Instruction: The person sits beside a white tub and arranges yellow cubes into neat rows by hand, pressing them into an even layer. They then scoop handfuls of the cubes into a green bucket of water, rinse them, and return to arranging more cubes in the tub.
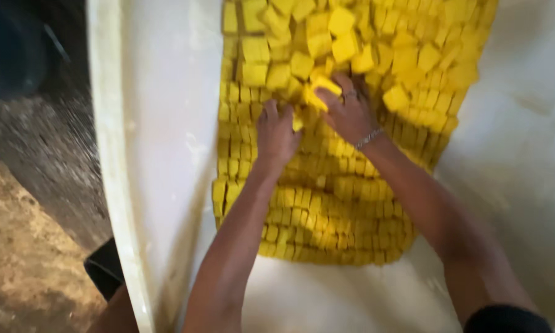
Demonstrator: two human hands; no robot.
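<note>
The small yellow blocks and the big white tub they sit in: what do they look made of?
Small yellow blocks: probably a soft, waxy solid such as soap, matt, with cut square edges. Big white tub: likely moulded plastic, smooth and slightly glossy with a rounded rim. Neither is certain by look alone.

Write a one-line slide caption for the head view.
Left hand presses on packed yellow square blocks while right hand grips one, inside a white tub.

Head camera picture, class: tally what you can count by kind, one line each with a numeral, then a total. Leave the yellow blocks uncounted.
Hands: 2, left hand and right hand
Bracelets: 1, bracelet
Rings: 1, ring
White tubs: 1, white tub
Total: 5
</note>
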